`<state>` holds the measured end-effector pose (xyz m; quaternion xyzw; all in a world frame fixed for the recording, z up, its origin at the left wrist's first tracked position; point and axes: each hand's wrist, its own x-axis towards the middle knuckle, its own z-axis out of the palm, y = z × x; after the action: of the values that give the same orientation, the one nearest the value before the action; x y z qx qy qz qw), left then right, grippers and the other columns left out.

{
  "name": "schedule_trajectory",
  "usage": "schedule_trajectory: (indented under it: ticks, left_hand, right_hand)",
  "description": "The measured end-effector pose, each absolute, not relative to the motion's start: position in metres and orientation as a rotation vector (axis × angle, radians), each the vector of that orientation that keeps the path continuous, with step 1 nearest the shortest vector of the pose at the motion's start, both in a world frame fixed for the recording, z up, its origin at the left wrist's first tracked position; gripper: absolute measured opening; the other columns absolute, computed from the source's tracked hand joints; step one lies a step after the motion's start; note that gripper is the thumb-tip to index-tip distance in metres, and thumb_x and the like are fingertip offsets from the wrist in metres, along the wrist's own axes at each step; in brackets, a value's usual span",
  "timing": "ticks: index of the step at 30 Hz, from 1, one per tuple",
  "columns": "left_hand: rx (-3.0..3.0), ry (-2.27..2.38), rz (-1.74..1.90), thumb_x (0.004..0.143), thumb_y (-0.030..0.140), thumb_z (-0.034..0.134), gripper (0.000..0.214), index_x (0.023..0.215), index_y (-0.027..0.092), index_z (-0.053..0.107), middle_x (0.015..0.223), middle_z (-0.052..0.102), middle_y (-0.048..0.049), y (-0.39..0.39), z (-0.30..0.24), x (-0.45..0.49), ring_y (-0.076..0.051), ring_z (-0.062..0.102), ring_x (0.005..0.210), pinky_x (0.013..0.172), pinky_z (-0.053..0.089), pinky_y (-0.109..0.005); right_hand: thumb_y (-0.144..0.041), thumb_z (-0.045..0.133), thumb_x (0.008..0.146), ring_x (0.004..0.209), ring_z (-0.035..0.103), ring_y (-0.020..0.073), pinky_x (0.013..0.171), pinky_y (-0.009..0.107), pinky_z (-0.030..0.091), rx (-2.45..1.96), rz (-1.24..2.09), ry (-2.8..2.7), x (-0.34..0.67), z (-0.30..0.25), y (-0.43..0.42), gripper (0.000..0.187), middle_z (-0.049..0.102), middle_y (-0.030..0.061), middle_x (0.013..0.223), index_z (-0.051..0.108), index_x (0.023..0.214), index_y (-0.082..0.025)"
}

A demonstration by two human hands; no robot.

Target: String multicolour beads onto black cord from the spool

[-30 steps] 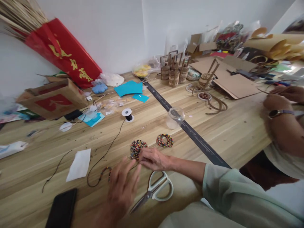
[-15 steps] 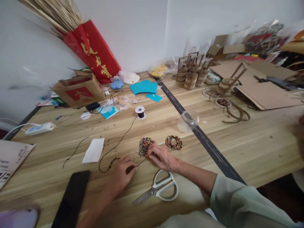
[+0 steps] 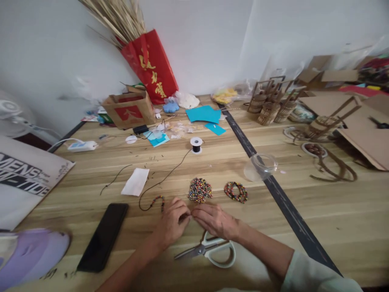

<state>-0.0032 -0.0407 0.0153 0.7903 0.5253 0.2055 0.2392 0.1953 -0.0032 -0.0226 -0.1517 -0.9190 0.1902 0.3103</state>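
Note:
My left hand (image 3: 174, 221) is closed in a pinch on a black cord (image 3: 165, 175), with a short row of coloured beads (image 3: 158, 198) threaded on it just beyond the knuckles. My right hand (image 3: 215, 220) meets it fingertip to fingertip, also pinched; the bit of cord between them is nearly hidden. Whether a bead is in the fingertips I cannot tell. Just past the hands lies a heap of small multicoloured beads (image 3: 199, 190). Coiled bead strings (image 3: 236, 192) rest to its right. Scissors with pale handles (image 3: 219, 253) lie below my right hand.
The cord runs to a spool (image 3: 196, 146). A clear jar (image 3: 261, 166) stands at right, a white paper (image 3: 135, 181) and a black phone (image 3: 103, 237) at left. Blue sheets (image 3: 203, 114), bags and small wooden baskets (image 3: 269, 111) line the back.
My right hand has come away from the bead heap to my left hand's fingertips. The cord stretch between them has shortened. The view has turned left.

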Motion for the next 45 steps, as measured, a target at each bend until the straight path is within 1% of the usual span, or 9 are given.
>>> schedule_trajectory:
  ticks: [3, 7, 10, 15, 21, 30, 35, 39, 45]
  left_hand:
    - [2.153, 1.431, 0.63, 0.082, 0.009, 0.06, 0.013, 0.072, 0.017, 0.064, 0.079, 0.064, -0.0054, -0.044, 0.012, -0.002, -0.022, 0.055, 0.087, 0.078, 0.047, -0.033]
    - [2.159, 1.489, 0.622, 0.084, 0.012, 0.06, 0.009, 0.085, 0.019, 0.067, 0.089, 0.066, -0.0051, -0.045, 0.014, -0.021, -0.022, 0.057, 0.095, 0.086, 0.047, -0.034]
    - [2.143, 1.744, 0.575, 0.086, 0.014, 0.058, 0.013, 0.095, 0.019, 0.066, 0.097, 0.067, -0.0061, -0.044, 0.019, -0.055, -0.022, 0.059, 0.096, 0.089, 0.047, -0.037]
    - [2.164, 2.125, 0.217, 0.084, 0.017, 0.06, 0.012, 0.093, 0.017, 0.069, 0.096, 0.068, -0.0083, -0.046, 0.028, -0.099, -0.028, 0.06, 0.097, 0.091, 0.044, -0.043]
    - [2.163, 2.145, -0.025, 0.085, 0.017, 0.059, 0.011, 0.079, 0.017, 0.068, 0.087, 0.068, -0.0082, -0.045, 0.026, -0.103, -0.028, 0.06, 0.093, 0.086, 0.044, -0.041]
    - [2.167, 2.064, 0.171, 0.083, 0.017, 0.052, 0.018, 0.068, 0.018, 0.06, 0.078, 0.067, -0.0064, -0.039, 0.024, -0.109, -0.024, 0.059, 0.085, 0.081, 0.044, -0.035]
    - [1.842, 2.008, 0.461, 0.081, 0.025, 0.05, 0.014, 0.071, 0.019, 0.059, 0.062, 0.064, 0.0005, -0.032, 0.046, -0.109, -0.015, 0.057, 0.057, 0.059, 0.043, -0.025]
    - [1.798, 1.842, 0.681, 0.08, 0.03, 0.051, 0.017, 0.071, 0.019, 0.059, 0.068, 0.068, -0.0011, -0.025, 0.069, -0.102, -0.016, 0.063, 0.064, 0.061, 0.046, -0.023]
    - [1.913, 1.74, 0.713, 0.081, 0.031, 0.054, 0.017, 0.074, 0.018, 0.062, 0.069, 0.068, -0.0007, -0.018, 0.089, -0.095, -0.016, 0.063, 0.067, 0.065, 0.048, -0.024]
  right_hand:
    - [-0.013, 0.04, 0.099, 0.08, 0.062, 0.0175, 0.071, 0.027, 0.054, -0.416, 0.528, -2.463, 0.194, -0.023, -0.002, 0.019, 0.065, 0.0091, 0.09, 0.058, 0.1, -0.015]
    - [-0.011, 0.037, 0.099, 0.083, 0.062, 0.0186, 0.073, 0.027, 0.054, -0.391, 0.507, -2.487, 0.197, -0.022, -0.001, 0.023, 0.065, 0.0115, 0.095, 0.059, 0.103, -0.015]
    - [-0.011, 0.037, 0.099, 0.087, 0.062, 0.0182, 0.077, 0.028, 0.054, -0.398, 0.51, -2.5, 0.198, -0.023, -0.002, 0.022, 0.065, 0.0119, 0.098, 0.058, 0.106, -0.015]
    - [-0.01, 0.037, 0.098, 0.09, 0.063, 0.019, 0.079, 0.029, 0.053, -0.422, 0.482, -2.511, 0.199, -0.024, -0.003, 0.022, 0.064, 0.0119, 0.1, 0.057, 0.106, -0.015]
    - [-0.013, 0.034, 0.1, 0.085, 0.062, 0.0183, 0.077, 0.029, 0.052, -0.429, 0.495, -2.512, 0.199, -0.024, -0.002, 0.024, 0.064, 0.0111, 0.099, 0.058, 0.099, -0.016]
    - [-0.015, 0.034, 0.101, 0.087, 0.062, 0.018, 0.078, 0.03, 0.052, -0.431, 0.489, -2.488, 0.198, -0.027, -0.002, 0.024, 0.065, 0.0104, 0.099, 0.058, 0.1, -0.016]
    - [-0.015, 0.034, 0.102, 0.086, 0.061, 0.0177, 0.075, 0.028, 0.052, -0.44, 0.492, -2.494, 0.199, -0.028, -0.002, 0.024, 0.065, 0.0104, 0.097, 0.059, 0.102, -0.016]
    - [-0.015, 0.034, 0.101, 0.087, 0.062, 0.0182, 0.075, 0.028, 0.053, -0.451, 0.469, -2.481, 0.199, -0.029, -0.002, 0.024, 0.065, 0.0107, 0.098, 0.058, 0.106, -0.015]
    - [-0.013, 0.036, 0.1, 0.092, 0.062, 0.0184, 0.078, 0.029, 0.054, -0.49, 0.443, -2.535, 0.2, -0.027, -0.003, 0.024, 0.064, 0.0106, 0.101, 0.057, 0.112, -0.016]
